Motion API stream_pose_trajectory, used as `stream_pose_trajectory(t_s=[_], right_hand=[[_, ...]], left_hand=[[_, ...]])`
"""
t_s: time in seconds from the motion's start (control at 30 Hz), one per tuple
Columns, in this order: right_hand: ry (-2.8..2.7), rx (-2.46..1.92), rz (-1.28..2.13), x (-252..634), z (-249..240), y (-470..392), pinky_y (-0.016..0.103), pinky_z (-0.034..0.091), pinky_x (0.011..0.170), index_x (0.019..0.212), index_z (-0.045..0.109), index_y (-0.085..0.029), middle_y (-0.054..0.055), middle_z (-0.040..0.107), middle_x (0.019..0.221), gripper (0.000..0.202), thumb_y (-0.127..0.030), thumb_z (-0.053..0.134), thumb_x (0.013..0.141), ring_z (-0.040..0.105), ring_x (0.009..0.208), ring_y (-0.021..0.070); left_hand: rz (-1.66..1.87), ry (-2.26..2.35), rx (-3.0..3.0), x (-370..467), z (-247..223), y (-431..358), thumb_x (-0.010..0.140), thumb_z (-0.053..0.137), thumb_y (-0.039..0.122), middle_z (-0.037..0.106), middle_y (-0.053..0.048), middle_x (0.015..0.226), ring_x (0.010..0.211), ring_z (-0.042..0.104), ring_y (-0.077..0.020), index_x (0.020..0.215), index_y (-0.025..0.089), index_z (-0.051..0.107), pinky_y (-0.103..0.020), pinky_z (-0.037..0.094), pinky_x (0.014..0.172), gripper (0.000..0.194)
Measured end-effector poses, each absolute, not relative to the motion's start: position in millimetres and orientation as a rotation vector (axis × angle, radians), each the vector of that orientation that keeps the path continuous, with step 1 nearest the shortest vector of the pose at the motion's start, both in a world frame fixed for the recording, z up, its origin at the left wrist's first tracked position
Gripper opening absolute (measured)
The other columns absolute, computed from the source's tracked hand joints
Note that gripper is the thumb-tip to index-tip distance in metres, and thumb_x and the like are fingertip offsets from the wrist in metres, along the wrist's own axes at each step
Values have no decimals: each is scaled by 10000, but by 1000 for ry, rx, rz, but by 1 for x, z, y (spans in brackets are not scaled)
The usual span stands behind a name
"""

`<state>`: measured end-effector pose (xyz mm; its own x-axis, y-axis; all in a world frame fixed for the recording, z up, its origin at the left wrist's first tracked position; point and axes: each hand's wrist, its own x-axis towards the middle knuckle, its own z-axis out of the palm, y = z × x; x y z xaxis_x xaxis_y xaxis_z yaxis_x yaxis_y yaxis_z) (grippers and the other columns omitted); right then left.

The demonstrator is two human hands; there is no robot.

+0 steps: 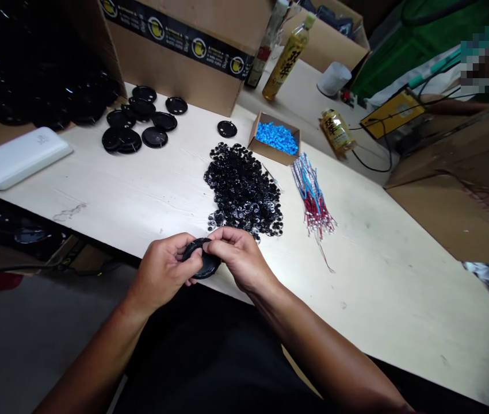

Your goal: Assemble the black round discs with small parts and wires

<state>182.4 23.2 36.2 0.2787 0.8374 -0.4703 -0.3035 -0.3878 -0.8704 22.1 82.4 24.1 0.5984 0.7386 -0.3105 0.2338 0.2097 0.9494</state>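
Note:
Between both hands I hold a round black plastic disc (207, 267) at the table's front edge. My left hand (167, 261) grips its left side, thumb lying across the face. With thumb and fingers, my right hand (236, 253) pinches the upper right rim; anything small under those fingertips is hidden. Just beyond the hands lies a heap of small black ring-like parts (244, 187). Similar black discs (155, 137) are scattered at the back left, and a single disc (227, 129) lies apart from them near the heap.
A small carton of blue pieces (275, 138) stands behind the heap, beside a bundle of wires (313, 195). A white power bank (20, 158) lies at left. Behind are a large cardboard box (175, 57) and drink bottles (290, 57). Another person's arm (451, 104) shows at far right.

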Motion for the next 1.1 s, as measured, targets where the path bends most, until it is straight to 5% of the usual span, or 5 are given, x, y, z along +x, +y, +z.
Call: stream_pose_trajectory(t_s=[1.1], right_hand=[[-542,-1493,1464,201,9,71,242,448,575,704,714,-177,-6,701,656,130,-284,787,698,601,596,133]], left_hand=[[427,942,1209,33,-11,126,813,737,301,651,40,604,456,635,-120,827,153,689,-206,542,418,156]])
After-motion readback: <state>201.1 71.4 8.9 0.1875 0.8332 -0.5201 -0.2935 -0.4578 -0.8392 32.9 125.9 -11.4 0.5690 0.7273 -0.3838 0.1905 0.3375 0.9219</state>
